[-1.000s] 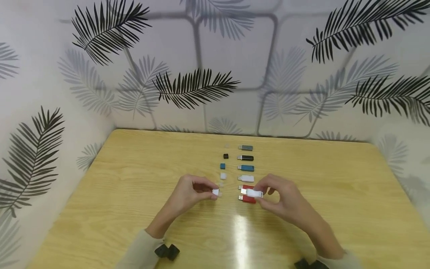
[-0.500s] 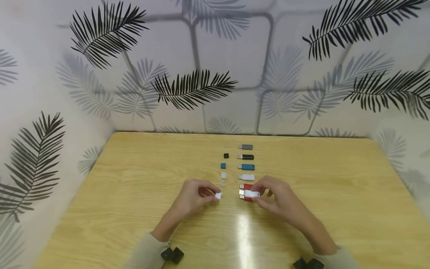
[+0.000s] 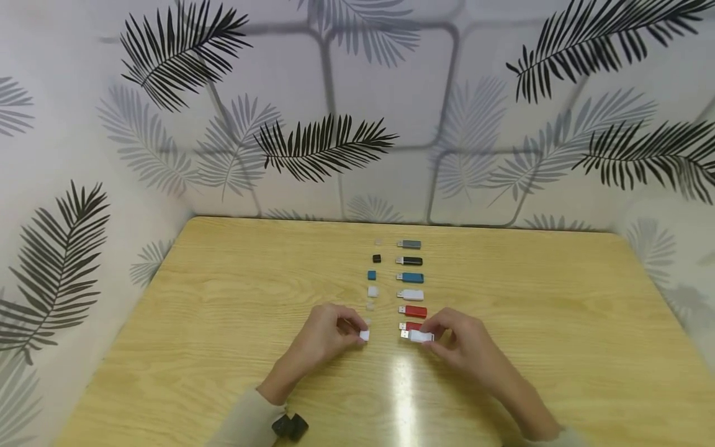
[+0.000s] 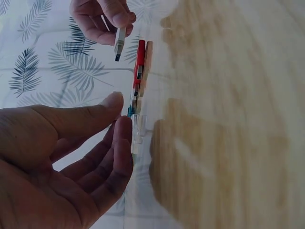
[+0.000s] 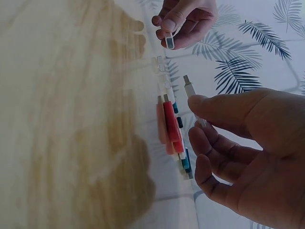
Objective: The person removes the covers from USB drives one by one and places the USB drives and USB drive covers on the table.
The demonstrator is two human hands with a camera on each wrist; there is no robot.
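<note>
My left hand point(image 3: 328, 334) pinches a small white cap point(image 3: 365, 335) between thumb and fingertips. A white USB stick point(image 3: 419, 336), metal plug pointing left, is held in the pinch of my right hand point(image 3: 459, 340). In the right wrist view the cap point(image 5: 169, 41) shows its hollow end, facing the stick's plug point(image 5: 187, 80); the two are apart. Just behind the held stick lies a red USB stick point(image 3: 412, 326), partly covered by it in the head view, and beyond that another red USB stick point(image 3: 413, 311). A clear cap point(image 3: 368, 321) lies right behind the left fingertips.
Farther back in the right column lie white point(image 3: 412, 295), blue point(image 3: 412, 277), black point(image 3: 411, 261) and grey point(image 3: 410, 244) USB sticks. The left column has another clear cap point(image 3: 370, 305), a white cap point(image 3: 372, 292), a blue cap point(image 3: 371, 275) and a black cap point(image 3: 377, 258).
Both hands have come closer to the table's front edge, with the white cap and the white USB stick still in them. The red sticks are less covered now.
</note>
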